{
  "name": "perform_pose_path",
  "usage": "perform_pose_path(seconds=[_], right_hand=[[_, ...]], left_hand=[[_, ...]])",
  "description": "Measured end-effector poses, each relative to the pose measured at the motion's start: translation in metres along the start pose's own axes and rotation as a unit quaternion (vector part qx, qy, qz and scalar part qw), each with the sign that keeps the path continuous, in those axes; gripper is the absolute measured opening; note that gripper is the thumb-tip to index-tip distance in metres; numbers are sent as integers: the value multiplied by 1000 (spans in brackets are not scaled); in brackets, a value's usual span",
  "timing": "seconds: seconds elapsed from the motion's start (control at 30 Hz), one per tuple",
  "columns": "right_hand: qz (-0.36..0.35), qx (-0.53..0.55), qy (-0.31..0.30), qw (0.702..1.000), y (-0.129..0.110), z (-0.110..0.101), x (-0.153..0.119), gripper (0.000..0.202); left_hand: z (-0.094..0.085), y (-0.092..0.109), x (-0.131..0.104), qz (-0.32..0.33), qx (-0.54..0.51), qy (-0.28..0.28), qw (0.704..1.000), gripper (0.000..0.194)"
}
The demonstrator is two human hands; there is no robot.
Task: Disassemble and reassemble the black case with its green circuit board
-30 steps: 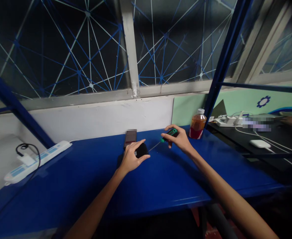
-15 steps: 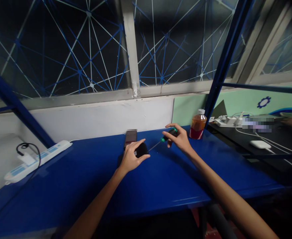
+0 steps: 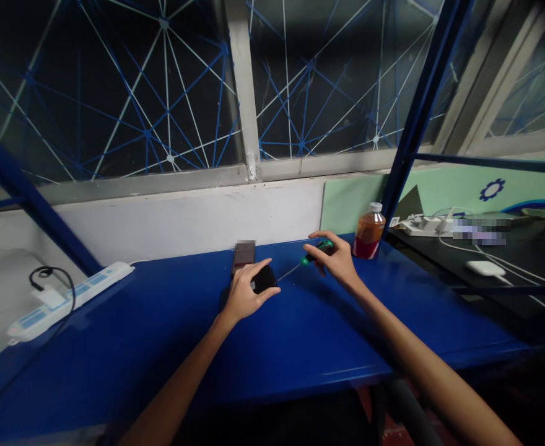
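Near the middle of the blue table, my left hand [image 3: 243, 293] grips a small black box-like object [image 3: 264, 280] between thumb and fingers. Its exact kind I cannot make out. My right hand [image 3: 336, 257] holds a screwdriver [image 3: 316, 252] with a black and green handle. The screwdriver's thin shaft slants down to the left, and its tip meets the right side of the black object. Just behind my left hand lies a phone-like dark slab [image 3: 244, 256], its top edge blurred out.
A bottle of reddish drink [image 3: 370, 231] stands right of my right hand. A white power strip [image 3: 75, 300] with a plugged-in black cable lies at the left on the blue table [image 3: 272, 359]. Blue frame posts [image 3: 400, 155] flank it. A black table [image 3: 523, 260] with chargers and cables adjoins at right.
The screwdriver's handle has turned slightly in my right hand, and that hand has shifted a touch. My left hand and the black object stay in place.
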State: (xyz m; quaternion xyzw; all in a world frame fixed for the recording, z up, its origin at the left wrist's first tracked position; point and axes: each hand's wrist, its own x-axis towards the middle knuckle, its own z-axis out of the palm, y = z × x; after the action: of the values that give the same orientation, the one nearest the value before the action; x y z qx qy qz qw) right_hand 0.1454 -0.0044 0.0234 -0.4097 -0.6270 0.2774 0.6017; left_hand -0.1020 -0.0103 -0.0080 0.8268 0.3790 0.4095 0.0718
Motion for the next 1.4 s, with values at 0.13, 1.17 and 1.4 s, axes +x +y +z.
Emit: perform_pose_path(seconds=[0.13, 1.17, 1.4], right_hand=[[-14, 48, -28, 998, -1, 2, 0, 31], [-75, -2, 56, 996, 7, 9, -8, 22], [-48, -2, 96, 994, 6, 14, -7, 24]], left_hand=[[0, -1, 0, 3, 0, 3, 1000, 58], [2, 3, -1, -14, 0, -15, 1000, 57], [3, 2, -2, -23, -2, -22, 999, 58]])
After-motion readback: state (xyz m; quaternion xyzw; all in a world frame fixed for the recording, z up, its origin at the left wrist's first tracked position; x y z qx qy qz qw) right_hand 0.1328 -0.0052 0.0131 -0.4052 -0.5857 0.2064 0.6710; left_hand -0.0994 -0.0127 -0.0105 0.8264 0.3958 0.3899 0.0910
